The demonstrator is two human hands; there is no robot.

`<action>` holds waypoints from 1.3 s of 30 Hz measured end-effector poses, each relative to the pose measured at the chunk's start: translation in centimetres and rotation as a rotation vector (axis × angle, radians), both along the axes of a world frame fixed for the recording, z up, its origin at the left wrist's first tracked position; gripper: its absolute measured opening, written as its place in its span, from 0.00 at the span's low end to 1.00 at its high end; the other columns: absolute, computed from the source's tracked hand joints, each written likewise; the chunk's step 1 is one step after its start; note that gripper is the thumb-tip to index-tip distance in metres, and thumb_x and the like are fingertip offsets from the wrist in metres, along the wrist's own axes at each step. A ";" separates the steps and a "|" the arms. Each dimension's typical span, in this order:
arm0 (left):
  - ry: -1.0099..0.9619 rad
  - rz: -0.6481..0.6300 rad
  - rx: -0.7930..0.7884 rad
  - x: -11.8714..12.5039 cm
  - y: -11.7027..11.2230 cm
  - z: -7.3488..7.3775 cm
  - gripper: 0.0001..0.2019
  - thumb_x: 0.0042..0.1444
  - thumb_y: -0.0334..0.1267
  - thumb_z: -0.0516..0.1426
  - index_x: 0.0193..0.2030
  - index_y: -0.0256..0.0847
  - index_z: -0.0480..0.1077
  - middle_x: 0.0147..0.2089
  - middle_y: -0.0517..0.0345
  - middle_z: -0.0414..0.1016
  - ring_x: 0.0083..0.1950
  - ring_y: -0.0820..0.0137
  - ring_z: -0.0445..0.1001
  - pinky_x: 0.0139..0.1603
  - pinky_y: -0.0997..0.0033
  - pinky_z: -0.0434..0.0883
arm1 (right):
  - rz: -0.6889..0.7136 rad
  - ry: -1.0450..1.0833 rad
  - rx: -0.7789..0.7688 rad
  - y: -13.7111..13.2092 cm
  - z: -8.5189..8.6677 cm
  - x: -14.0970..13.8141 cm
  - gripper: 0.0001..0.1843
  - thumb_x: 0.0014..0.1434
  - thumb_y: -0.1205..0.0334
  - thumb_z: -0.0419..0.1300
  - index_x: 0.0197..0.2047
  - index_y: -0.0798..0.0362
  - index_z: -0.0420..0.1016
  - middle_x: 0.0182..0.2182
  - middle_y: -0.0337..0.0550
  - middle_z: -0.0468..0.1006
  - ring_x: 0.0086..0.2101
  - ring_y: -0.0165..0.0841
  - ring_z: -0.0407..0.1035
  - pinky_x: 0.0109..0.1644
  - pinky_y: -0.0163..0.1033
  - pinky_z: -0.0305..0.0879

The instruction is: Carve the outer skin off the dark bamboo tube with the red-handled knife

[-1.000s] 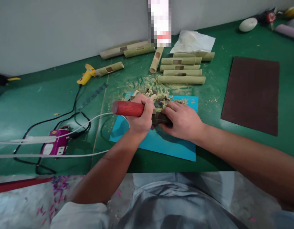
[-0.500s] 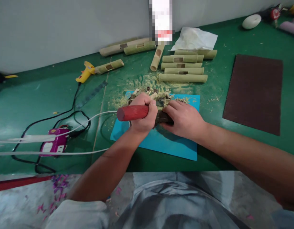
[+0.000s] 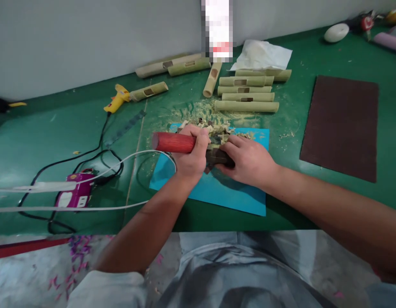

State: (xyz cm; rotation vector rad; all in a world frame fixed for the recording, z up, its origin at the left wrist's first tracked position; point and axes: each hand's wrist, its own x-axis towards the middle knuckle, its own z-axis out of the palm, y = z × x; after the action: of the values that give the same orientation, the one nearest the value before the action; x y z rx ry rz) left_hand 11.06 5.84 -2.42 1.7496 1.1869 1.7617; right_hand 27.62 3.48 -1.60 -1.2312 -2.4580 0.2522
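Observation:
My left hand (image 3: pixel 192 154) is closed around the thick red handle of a cutting tool (image 3: pixel 174 142). A short dark part of its blade shows beyond my fist, pointing right; whether it is a knife or a chisel is unclear. My right hand (image 3: pixel 247 158) grips a dark brown piece of bamboo or wood (image 3: pixel 219 157), fingers over its right end. The blade lies close along the upper side of this piece, and the contact is partly hidden by my hands. Below both hands is a blue sheet (image 3: pixel 230 199). Shavings (image 3: pixel 221 128) are heaped just beyond them.
Several bamboo tubes with cut openings, one a front tube (image 3: pixel 245 106), lie behind the shavings. At left are a yellow glue gun (image 3: pixel 117 99), a purple power adapter (image 3: pixel 76 190) and cables. A dark brown mat (image 3: pixel 340 128) lies right; white paper (image 3: pixel 262 55) rests at the back.
My left hand and the red handle have shifted slightly up and left, the handle tilting a little. My right hand keeps its hold on the brown piece.

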 end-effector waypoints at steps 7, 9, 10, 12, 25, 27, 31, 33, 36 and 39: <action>0.124 -0.015 0.023 -0.1 -0.1 -0.1 0.22 0.68 0.52 0.59 0.26 0.43 0.64 0.25 0.64 0.65 0.28 0.73 0.66 0.32 0.66 0.67 | 0.001 -0.008 0.038 -0.1 -0.2 0.1 0.13 0.62 0.54 0.63 0.41 0.57 0.77 0.39 0.52 0.77 0.39 0.42 0.68 0.42 0.44 0.61; 0.143 -0.020 0.039 -0.3 -0.1 -0.2 0.22 0.69 0.51 0.59 0.26 0.43 0.63 0.26 0.64 0.66 0.28 0.73 0.66 0.33 0.66 0.66 | 0.002 -0.003 0.044 -0.1 -0.2 0.1 0.13 0.63 0.54 0.63 0.41 0.56 0.77 0.39 0.51 0.77 0.39 0.42 0.67 0.42 0.44 0.61; 0.148 -0.020 0.044 -0.4 -0.1 -0.3 0.22 0.69 0.50 0.59 0.26 0.43 0.63 0.26 0.64 0.66 0.28 0.72 0.66 0.33 0.66 0.66 | 0.005 -0.003 0.046 -0.1 -0.2 0.0 0.13 0.63 0.54 0.63 0.41 0.56 0.77 0.39 0.51 0.77 0.39 0.41 0.67 0.42 0.44 0.61; 0.159 -0.021 0.047 -0.5 -0.1 -0.4 0.21 0.69 0.49 0.58 0.27 0.43 0.63 0.27 0.63 0.66 0.29 0.72 0.67 0.34 0.65 0.66 | 0.009 -0.010 0.052 -0.2 -0.2 0.0 0.14 0.63 0.54 0.63 0.42 0.57 0.77 0.39 0.52 0.77 0.39 0.41 0.67 0.42 0.44 0.61; 0.338 -0.044 0.021 -1.8 -1.0 0.8 0.20 0.68 0.56 0.58 0.31 0.44 0.70 0.29 0.61 0.72 0.30 0.71 0.70 0.33 0.65 0.65 | 0.000 -0.010 0.066 -0.3 -0.2 0.0 0.11 0.63 0.55 0.64 0.41 0.55 0.76 0.39 0.50 0.75 0.39 0.41 0.66 0.41 0.44 0.59; 0.313 -0.029 0.037 -1.9 -1.0 0.6 0.21 0.68 0.56 0.57 0.31 0.44 0.70 0.29 0.61 0.72 0.30 0.71 0.70 0.33 0.66 0.66 | -0.003 -0.002 0.069 -0.4 -0.3 -0.1 0.11 0.63 0.55 0.64 0.41 0.55 0.76 0.39 0.50 0.75 0.39 0.41 0.65 0.41 0.44 0.59; 0.294 -0.005 0.081 -1.8 -0.8 0.1 0.22 0.69 0.55 0.56 0.28 0.43 0.68 0.27 0.62 0.70 0.29 0.72 0.69 0.33 0.66 0.65 | -0.002 0.002 0.067 -0.4 -0.3 -0.1 0.11 0.63 0.56 0.63 0.43 0.56 0.76 0.39 0.50 0.75 0.39 0.41 0.65 0.41 0.44 0.58; 0.297 0.012 0.100 -1.8 -0.6 -0.1 0.23 0.70 0.55 0.56 0.28 0.43 0.68 0.26 0.62 0.69 0.28 0.72 0.68 0.33 0.66 0.64 | -0.004 -0.008 0.062 -0.4 -0.2 -0.2 0.12 0.63 0.56 0.63 0.43 0.56 0.77 0.40 0.50 0.76 0.39 0.41 0.66 0.41 0.44 0.58; 0.281 0.026 0.139 -1.7 -0.5 -0.3 0.22 0.70 0.53 0.56 0.28 0.43 0.68 0.27 0.62 0.68 0.28 0.72 0.68 0.33 0.66 0.65 | -0.013 -0.024 0.054 -0.4 -0.1 -0.2 0.12 0.63 0.55 0.63 0.43 0.56 0.77 0.40 0.51 0.76 0.39 0.41 0.66 0.41 0.44 0.58; 0.255 0.012 0.166 -1.5 -0.4 -0.5 0.21 0.70 0.52 0.56 0.28 0.43 0.68 0.27 0.62 0.69 0.29 0.72 0.69 0.33 0.65 0.66 | -0.021 -0.019 0.052 -0.4 0.0 -0.3 0.12 0.63 0.55 0.63 0.43 0.56 0.77 0.40 0.50 0.76 0.39 0.41 0.66 0.40 0.43 0.57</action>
State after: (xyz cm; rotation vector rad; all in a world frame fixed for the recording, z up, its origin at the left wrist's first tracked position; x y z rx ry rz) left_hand 9.51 5.44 -2.88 2.1198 1.1795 1.7256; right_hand 27.35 3.07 -1.59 -1.2421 -2.4504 0.1704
